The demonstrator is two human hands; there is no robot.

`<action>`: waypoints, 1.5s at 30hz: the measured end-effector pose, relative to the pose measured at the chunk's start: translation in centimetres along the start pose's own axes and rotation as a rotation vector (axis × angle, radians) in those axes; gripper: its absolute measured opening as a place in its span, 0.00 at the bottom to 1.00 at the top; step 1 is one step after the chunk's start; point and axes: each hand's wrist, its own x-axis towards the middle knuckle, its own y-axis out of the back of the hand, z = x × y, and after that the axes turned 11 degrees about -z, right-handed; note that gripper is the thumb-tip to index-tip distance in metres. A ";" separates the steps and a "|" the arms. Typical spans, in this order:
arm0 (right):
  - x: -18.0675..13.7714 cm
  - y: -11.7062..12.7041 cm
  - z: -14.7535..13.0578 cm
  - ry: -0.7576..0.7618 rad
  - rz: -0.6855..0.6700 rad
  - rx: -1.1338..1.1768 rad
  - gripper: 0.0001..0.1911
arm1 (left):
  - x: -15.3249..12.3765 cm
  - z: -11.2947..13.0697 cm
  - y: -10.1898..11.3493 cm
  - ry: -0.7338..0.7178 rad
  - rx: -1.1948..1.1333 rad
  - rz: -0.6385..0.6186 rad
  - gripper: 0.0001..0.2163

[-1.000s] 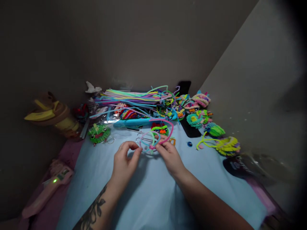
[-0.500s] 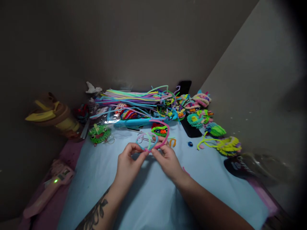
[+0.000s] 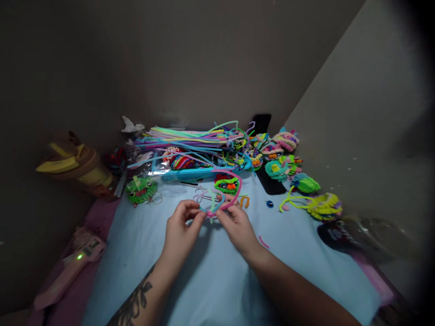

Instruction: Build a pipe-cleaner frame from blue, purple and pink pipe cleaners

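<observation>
Between my hands is a looped piece of pipe cleaners in light blue, pale green and pink (image 3: 212,211), held above the light blue cloth (image 3: 210,280). My left hand (image 3: 183,226) pinches its left side between thumb and fingers. My right hand (image 3: 236,226) pinches the right side, and a long pink pipe cleaner (image 3: 240,181) arcs up from there. Behind the loops lie scissors (image 3: 200,194), partly covered. A green and red pipe-cleaner figure with eyes and an orange beak (image 3: 227,184) sits just beyond my right hand.
A bundle of pipe cleaners (image 3: 186,138) lies over a blue tray (image 3: 190,173) at the back. Finished figures (image 3: 278,170) line the right, near a dark phone-like slab (image 3: 270,181). A cup (image 3: 360,235) lies right; a pink glue gun (image 3: 74,267) rests left. A green figure (image 3: 142,190) sits back left.
The loops have turned and look narrower, with a pale green end now showing below the pink strand. My left fingers have shifted slightly. The pink arc has swung a little right.
</observation>
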 end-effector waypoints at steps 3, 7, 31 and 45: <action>0.0 -0.1 0.2 -0.006 -0.033 0.032 0.06 | -0.1 -0.1 -0.2 0.024 -0.059 -0.016 0.09; 0.1 -0.4 0.3 -0.033 -0.084 0.106 0.06 | -0.3 -0.1 -0.5 0.026 -0.043 -0.016 0.08; 0.7 0.2 -0.8 -0.161 -0.156 0.468 0.05 | 1.3 -0.2 0.9 0.281 -0.623 -0.165 0.14; 0.6 0.2 -0.2 -0.055 0.007 0.253 0.10 | 1.1 0.3 1.6 0.044 -0.029 0.131 0.09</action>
